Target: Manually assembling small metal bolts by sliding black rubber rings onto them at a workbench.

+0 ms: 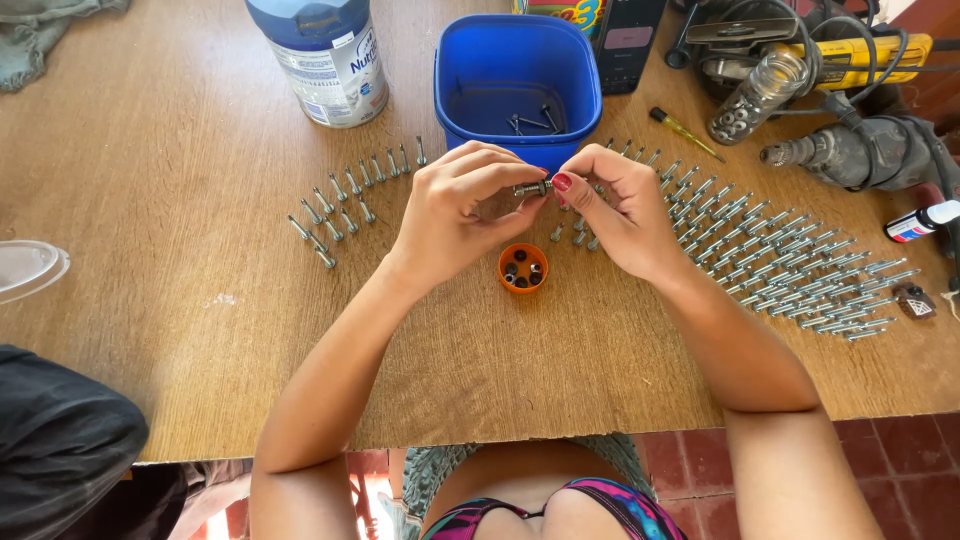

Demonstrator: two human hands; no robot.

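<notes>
My left hand point(463, 207) and my right hand point(617, 205) meet above the wooden table point(160, 200), both pinching one small metal bolt point(531, 188) between their fingertips. Just below them sits a small orange cap point(522, 268) holding several dark nuts. Behind the hands stands a blue plastic tub point(517, 82) with a few bolts in its bottom. A curved row of bolts point(345, 200) lies to the left. A large spread of bolts point(780, 255) lies in rows to the right.
A blue-and-white can point(325, 55) stands at the back left. At the back right are a glass jar of nuts point(755, 95), a small screwdriver point(685, 133), power drills with cables point(860, 150) and a marker point(920, 222). A clear lid point(25, 268) lies at the left edge.
</notes>
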